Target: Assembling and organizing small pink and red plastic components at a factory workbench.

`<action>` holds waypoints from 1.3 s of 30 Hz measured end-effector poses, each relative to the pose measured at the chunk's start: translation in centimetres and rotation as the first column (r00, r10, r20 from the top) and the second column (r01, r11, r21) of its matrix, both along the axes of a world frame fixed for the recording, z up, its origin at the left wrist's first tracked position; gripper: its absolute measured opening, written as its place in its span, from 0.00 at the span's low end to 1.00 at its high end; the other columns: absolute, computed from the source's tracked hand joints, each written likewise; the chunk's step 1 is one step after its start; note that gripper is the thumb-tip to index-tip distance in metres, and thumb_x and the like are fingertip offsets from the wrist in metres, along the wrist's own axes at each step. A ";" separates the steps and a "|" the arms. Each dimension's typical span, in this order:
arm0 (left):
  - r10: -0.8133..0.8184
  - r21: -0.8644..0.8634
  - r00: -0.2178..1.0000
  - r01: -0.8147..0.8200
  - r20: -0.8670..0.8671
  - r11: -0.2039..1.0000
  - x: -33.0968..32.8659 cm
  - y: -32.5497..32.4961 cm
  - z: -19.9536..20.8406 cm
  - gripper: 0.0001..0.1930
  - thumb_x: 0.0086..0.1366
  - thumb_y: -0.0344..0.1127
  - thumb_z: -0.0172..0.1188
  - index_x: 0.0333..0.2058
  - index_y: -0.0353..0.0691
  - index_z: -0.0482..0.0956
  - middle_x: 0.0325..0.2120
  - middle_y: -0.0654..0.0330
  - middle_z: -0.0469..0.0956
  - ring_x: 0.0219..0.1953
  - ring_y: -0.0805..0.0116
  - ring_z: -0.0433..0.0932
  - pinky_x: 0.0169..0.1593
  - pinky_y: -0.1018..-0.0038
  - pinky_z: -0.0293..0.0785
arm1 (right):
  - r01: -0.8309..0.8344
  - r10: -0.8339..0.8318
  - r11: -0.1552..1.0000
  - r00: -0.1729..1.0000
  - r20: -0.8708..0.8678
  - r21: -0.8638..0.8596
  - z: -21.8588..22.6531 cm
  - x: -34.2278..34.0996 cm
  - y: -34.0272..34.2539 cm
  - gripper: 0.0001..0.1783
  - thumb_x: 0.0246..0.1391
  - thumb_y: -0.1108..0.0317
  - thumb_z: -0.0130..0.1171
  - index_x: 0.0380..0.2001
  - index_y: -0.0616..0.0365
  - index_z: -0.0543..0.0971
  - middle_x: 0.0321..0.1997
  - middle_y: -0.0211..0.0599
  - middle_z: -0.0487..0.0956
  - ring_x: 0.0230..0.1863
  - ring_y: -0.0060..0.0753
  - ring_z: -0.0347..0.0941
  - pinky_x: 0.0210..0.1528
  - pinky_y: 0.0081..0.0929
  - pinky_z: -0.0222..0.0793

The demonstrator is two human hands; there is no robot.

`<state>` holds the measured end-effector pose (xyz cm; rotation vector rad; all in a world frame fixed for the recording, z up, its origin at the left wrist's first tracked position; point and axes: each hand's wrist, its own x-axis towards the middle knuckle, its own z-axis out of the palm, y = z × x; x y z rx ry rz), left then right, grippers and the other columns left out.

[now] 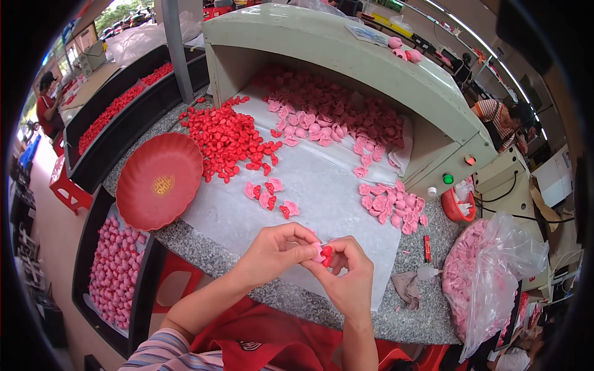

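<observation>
Near the front edge of the worktable, my left hand (277, 252) pinches a small pink shell-like piece (317, 251) between thumb and fingertips. Close against it, my right hand (348, 272) grips a small glossy red piece (327, 253). The two pieces touch, and the fingers partly cover both, so I cannot tell how far they are joined. Just beyond my hands, a few pink pieces with red ones set in them (265, 199) lie on white sheeting (297, 179). Loose red pieces (223, 139) are heaped to the left; pink shells (396, 204) lie in a pile to the right.
A pale green hooded cabinet (346, 46) stands at the back, with more pink shells under it. A red scalloped bowl (139, 204) is at left, near black trays (86, 290). A plastic bag (489, 278) of pink shells, a grey cloth (407, 289) and a red tube (427, 248) lie right.
</observation>
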<state>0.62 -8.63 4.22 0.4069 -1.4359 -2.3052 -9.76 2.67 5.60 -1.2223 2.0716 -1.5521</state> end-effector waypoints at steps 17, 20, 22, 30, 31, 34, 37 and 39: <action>0.043 -0.195 0.999 -0.042 0.001 0.980 2.7 2.0 0.8 0.05 0.58 0.19 0.53 0.33 0.30 0.70 0.33 0.56 0.71 0.36 0.70 0.76 0.40 0.78 0.75 | 0.039 -0.080 0.989 0.954 -0.289 -0.144 -0.3 2.9 0.9 0.14 0.33 0.77 0.67 0.25 0.60 0.73 0.25 0.35 0.73 0.23 0.27 0.70 0.23 0.20 0.66; 0.043 -0.259 0.997 -0.058 -0.063 0.964 3.0 1.9 0.7 0.05 0.57 0.18 0.52 0.33 0.30 0.70 0.34 0.56 0.69 0.37 0.70 0.76 0.40 0.78 0.76 | 0.001 -0.062 0.987 0.925 -0.375 -0.160 -0.8 2.9 1.1 0.14 0.32 0.78 0.67 0.25 0.62 0.73 0.25 0.37 0.73 0.22 0.28 0.70 0.24 0.20 0.68; 0.042 -0.288 0.996 -0.063 -0.078 0.955 3.4 1.9 0.5 0.05 0.57 0.17 0.52 0.33 0.29 0.70 0.33 0.57 0.68 0.36 0.70 0.76 0.40 0.78 0.76 | -0.016 -0.045 0.988 0.922 -0.384 -0.154 -1.1 3.0 1.0 0.13 0.32 0.78 0.66 0.25 0.62 0.73 0.25 0.37 0.74 0.23 0.28 0.71 0.24 0.20 0.68; 0.134 -0.211 0.989 -0.145 -0.066 0.967 3.9 2.0 -1.6 0.05 0.57 0.20 0.54 0.33 0.29 0.71 0.32 0.57 0.70 0.34 0.70 0.76 0.37 0.77 0.76 | 0.017 -0.091 0.977 0.934 -0.345 -0.211 -3.0 4.2 0.4 0.13 0.32 0.76 0.65 0.24 0.57 0.73 0.22 0.31 0.72 0.23 0.30 0.69 0.23 0.24 0.65; 0.135 -0.208 0.989 -0.143 -0.054 0.968 4.0 1.8 -2.0 0.05 0.57 0.20 0.54 0.33 0.29 0.71 0.32 0.57 0.70 0.34 0.70 0.76 0.37 0.77 0.76 | 0.019 -0.089 0.978 0.938 -0.335 -0.206 -3.0 4.5 0.3 0.13 0.32 0.76 0.65 0.24 0.57 0.73 0.22 0.31 0.72 0.23 0.30 0.69 0.23 0.24 0.65; 0.031 0.173 0.997 -0.043 0.071 0.984 3.6 0.5 -2.7 0.05 0.59 0.25 0.54 0.34 0.31 0.71 0.28 0.57 0.75 0.31 0.71 0.76 0.36 0.76 0.75 | 0.096 -0.093 0.995 0.952 -0.291 -0.003 -1.9 4.6 0.1 0.14 0.34 0.73 0.67 0.27 0.61 0.73 0.24 0.35 0.72 0.22 0.30 0.70 0.26 0.24 0.67; -0.018 0.252 0.997 -0.001 0.076 0.968 3.4 0.5 -2.7 0.06 0.59 0.25 0.55 0.35 0.31 0.71 0.29 0.57 0.75 0.31 0.71 0.76 0.36 0.77 0.76 | 0.149 -0.128 0.987 0.947 -0.296 0.052 -1.5 4.8 0.3 0.13 0.35 0.73 0.67 0.25 0.61 0.73 0.23 0.35 0.72 0.23 0.30 0.69 0.26 0.25 0.66; -0.029 0.170 0.998 0.020 0.053 0.985 3.3 0.5 -3.5 0.06 0.58 0.24 0.55 0.35 0.31 0.71 0.30 0.56 0.75 0.31 0.71 0.76 0.36 0.77 0.76 | 0.159 -0.141 0.986 0.945 -0.295 0.039 -1.6 4.8 0.7 0.13 0.34 0.73 0.67 0.25 0.61 0.73 0.23 0.35 0.72 0.23 0.31 0.69 0.26 0.25 0.66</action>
